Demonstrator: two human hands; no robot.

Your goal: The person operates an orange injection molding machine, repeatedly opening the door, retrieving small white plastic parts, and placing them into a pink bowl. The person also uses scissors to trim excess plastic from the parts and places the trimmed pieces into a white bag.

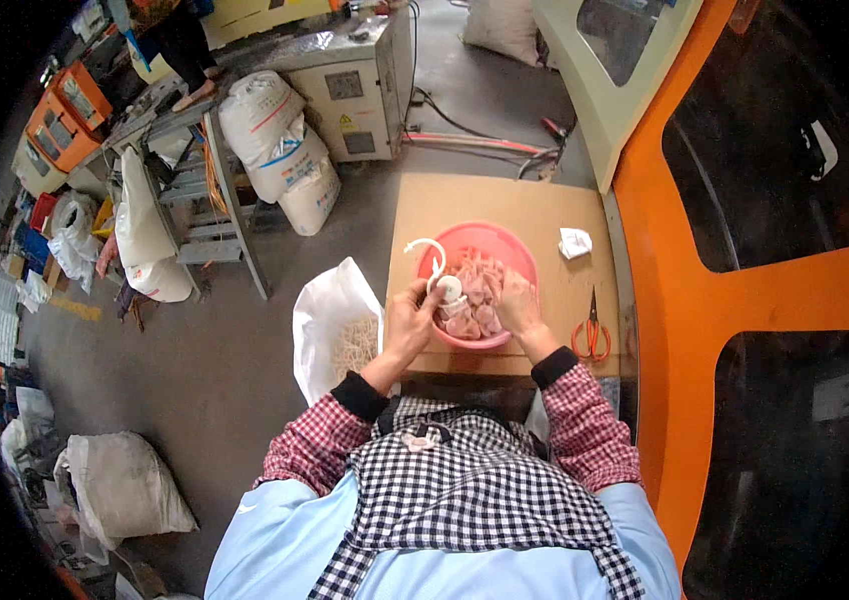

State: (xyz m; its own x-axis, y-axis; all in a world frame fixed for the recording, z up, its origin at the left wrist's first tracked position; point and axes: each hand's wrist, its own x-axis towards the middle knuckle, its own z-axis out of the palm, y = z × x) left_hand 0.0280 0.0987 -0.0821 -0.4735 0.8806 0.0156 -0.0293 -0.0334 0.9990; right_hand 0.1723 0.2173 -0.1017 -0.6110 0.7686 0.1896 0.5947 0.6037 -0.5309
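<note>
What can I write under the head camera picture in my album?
Left fingers hold a white piece over a pink bowl, orange-handled scissors lying nearby.

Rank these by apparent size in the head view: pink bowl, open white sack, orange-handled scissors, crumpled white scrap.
1. Pink bowl and open white sack: too close to rank
2. Orange-handled scissors
3. Crumpled white scrap
</note>
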